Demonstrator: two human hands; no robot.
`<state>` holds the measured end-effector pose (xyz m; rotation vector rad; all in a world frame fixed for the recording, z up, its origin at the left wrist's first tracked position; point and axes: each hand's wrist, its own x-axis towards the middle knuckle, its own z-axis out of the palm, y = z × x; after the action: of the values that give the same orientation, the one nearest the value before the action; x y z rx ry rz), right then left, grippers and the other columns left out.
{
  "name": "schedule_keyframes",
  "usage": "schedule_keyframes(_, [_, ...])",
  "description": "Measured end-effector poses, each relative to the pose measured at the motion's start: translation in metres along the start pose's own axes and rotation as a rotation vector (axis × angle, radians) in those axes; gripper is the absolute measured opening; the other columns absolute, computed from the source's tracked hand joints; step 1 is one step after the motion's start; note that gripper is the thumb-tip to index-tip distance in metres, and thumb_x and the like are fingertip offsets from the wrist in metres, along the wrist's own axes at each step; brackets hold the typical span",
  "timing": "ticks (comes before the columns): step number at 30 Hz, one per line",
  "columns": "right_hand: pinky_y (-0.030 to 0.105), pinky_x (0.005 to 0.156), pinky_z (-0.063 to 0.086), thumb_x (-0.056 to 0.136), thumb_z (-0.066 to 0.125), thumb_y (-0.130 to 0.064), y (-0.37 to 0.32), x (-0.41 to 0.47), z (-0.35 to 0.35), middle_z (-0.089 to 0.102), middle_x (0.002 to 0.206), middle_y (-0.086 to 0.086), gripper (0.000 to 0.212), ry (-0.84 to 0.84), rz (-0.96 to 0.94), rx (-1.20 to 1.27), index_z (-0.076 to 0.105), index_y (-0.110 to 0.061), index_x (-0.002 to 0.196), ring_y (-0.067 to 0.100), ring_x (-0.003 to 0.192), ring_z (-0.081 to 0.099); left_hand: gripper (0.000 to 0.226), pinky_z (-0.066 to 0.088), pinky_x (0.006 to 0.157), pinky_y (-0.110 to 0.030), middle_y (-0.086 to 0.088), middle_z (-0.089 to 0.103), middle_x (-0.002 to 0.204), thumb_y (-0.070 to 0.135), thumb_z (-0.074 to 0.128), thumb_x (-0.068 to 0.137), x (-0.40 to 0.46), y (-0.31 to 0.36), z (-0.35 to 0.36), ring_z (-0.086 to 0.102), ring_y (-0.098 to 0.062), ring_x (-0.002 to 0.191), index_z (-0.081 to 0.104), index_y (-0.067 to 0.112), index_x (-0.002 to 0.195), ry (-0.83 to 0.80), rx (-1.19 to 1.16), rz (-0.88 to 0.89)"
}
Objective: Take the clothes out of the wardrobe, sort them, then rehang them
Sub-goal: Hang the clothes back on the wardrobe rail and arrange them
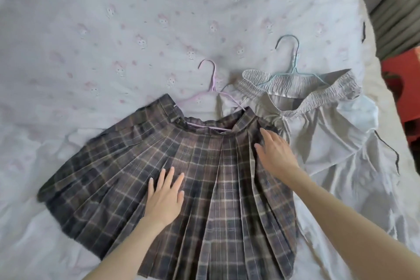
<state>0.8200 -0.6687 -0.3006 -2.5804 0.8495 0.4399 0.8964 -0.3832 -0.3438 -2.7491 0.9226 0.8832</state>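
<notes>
Plaid skirt (127, 166) beside grey garment (318, 125) on bed (91, 29)

one plaid pleated skirt (181, 166), one pale grey garment (318, 134), two wire hangers, lilac hanger (212, 79), blue hanger (293, 61), two hands, left hand (164, 198), right hand (276, 154)

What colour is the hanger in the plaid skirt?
Pale purple hanger, seen in the head view, its bar threaded through the skirt waistband.

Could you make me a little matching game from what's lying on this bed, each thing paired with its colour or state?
Things:
1. plaid skirt
2. pale skirt
3. left hanger
4. right hanger

Descriptions:
A. light blue
B. lilac
C. under both flat hands
D. elastic waistband, untouched

Pairs: 1-C, 2-D, 3-B, 4-A

The left hand and right hand lie flat.
</notes>
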Motion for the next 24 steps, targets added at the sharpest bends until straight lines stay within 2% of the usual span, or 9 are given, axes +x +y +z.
schedule_keyframes(2, [0.038, 0.110, 0.023, 0.099, 0.037, -0.030, -0.003, 0.034, 0.007, 0.033, 0.147, 0.012, 0.054, -0.009, 0.012, -0.013, 0.022, -0.009, 0.146, 0.029, 0.134, 0.031, 0.053, -0.008, 0.111, -0.047, -0.002, -0.009, 0.156, 0.035, 0.026, 0.101, 0.015, -0.009, 0.015, -0.011, -0.024, 0.143, 0.005, 0.029, 0.149, -0.037, 0.015, 0.008])
schedule_keyframes(5, [0.041, 0.106, 0.029, 0.099, 0.038, -0.027, -0.013, 0.071, 0.019, 0.037, 0.142, 0.018, 0.053, -0.004, 0.056, 0.015, 0.023, -0.004, 0.144, 0.034, 0.130, 0.035, 0.050, 0.025, 0.102, -0.056, -0.009, 0.036, 0.146, 0.032, 0.054, 0.089, 0.023, -0.017, 0.029, 0.034, -0.031, 0.134, 0.044, 0.025, 0.137, -0.049, 0.029, 0.060])
schedule_keyframes(6, [0.042, 0.104, 0.030, 0.099, 0.038, -0.026, -0.016, 0.079, 0.021, 0.038, 0.139, 0.020, 0.052, 0.014, 0.077, 0.012, 0.025, -0.002, 0.143, 0.035, 0.127, 0.035, 0.045, 0.032, 0.097, -0.056, -0.009, 0.043, 0.141, 0.034, 0.051, 0.086, 0.025, -0.016, 0.026, 0.045, -0.031, 0.127, 0.054, 0.024, 0.130, -0.092, 0.055, 0.057])
schedule_keyframes(7, [0.042, 0.102, 0.030, 0.098, 0.039, -0.024, -0.018, 0.085, 0.024, 0.038, 0.137, 0.021, 0.050, 0.035, 0.100, 0.005, 0.027, 0.000, 0.141, 0.037, 0.125, 0.035, 0.047, 0.030, 0.098, -0.055, -0.009, 0.038, 0.143, 0.037, 0.040, 0.087, 0.026, -0.015, 0.025, 0.044, -0.031, 0.128, 0.053, 0.025, 0.130, -0.113, 0.064, 0.049])
schedule_keyframes(9, [0.045, 0.099, 0.032, 0.097, 0.042, -0.023, -0.021, 0.092, 0.025, 0.037, 0.136, 0.023, 0.049, 0.063, 0.151, 0.022, 0.031, 0.003, 0.137, 0.039, 0.124, 0.035, 0.052, 0.003, 0.107, -0.053, -0.004, 0.002, 0.154, 0.038, 0.019, 0.095, 0.032, -0.015, 0.025, 0.008, -0.027, 0.143, 0.022, 0.029, 0.147, -0.133, 0.035, 0.032])
schedule_keyframes(10, [0.047, 0.099, 0.032, 0.097, 0.043, -0.023, -0.021, 0.095, 0.025, 0.037, 0.136, 0.023, 0.048, 0.062, 0.172, 0.036, 0.033, 0.004, 0.136, 0.040, 0.123, 0.036, 0.052, -0.009, 0.108, -0.049, -0.002, -0.014, 0.154, 0.039, 0.015, 0.099, 0.036, -0.014, 0.027, -0.009, -0.024, 0.143, 0.006, 0.030, 0.149, -0.172, 0.031, 0.007])
schedule_keyframes(12, [0.049, 0.100, 0.032, 0.096, 0.045, -0.024, -0.019, 0.101, 0.023, 0.038, 0.135, 0.023, 0.047, 0.058, 0.195, 0.034, 0.035, 0.002, 0.134, 0.039, 0.124, 0.036, 0.053, -0.014, 0.109, -0.048, 0.000, -0.022, 0.153, 0.039, 0.017, 0.101, 0.041, -0.014, 0.023, -0.019, -0.022, 0.141, -0.004, 0.030, 0.148, -0.235, -0.011, -0.023])
schedule_keyframes(18, [0.043, 0.089, 0.037, 0.096, 0.046, -0.026, -0.017, 0.097, 0.010, 0.050, 0.120, 0.022, 0.033, 0.039, 0.114, 0.037, 0.046, 0.000, 0.116, 0.037, 0.113, 0.044, 0.048, -0.006, 0.113, -0.050, 0.002, -0.011, 0.157, 0.035, 0.024, 0.101, 0.045, -0.019, 0.001, -0.012, -0.020, 0.144, 0.015, 0.030, 0.149, -0.345, -0.137, -0.003])
schedule_keyframes(24, [0.036, 0.075, 0.037, 0.097, 0.046, -0.022, -0.030, 0.047, -0.011, 0.056, 0.095, 0.019, 0.027, 0.029, 0.006, 0.226, 0.054, 0.003, 0.094, 0.033, 0.094, 0.053, 0.043, 0.014, 0.115, -0.036, 0.001, 0.018, 0.155, 0.029, 0.032, 0.101, 0.019, -0.021, -0.031, 0.017, -0.017, 0.142, 0.031, 0.023, 0.143, -0.207, -0.402, -0.059])
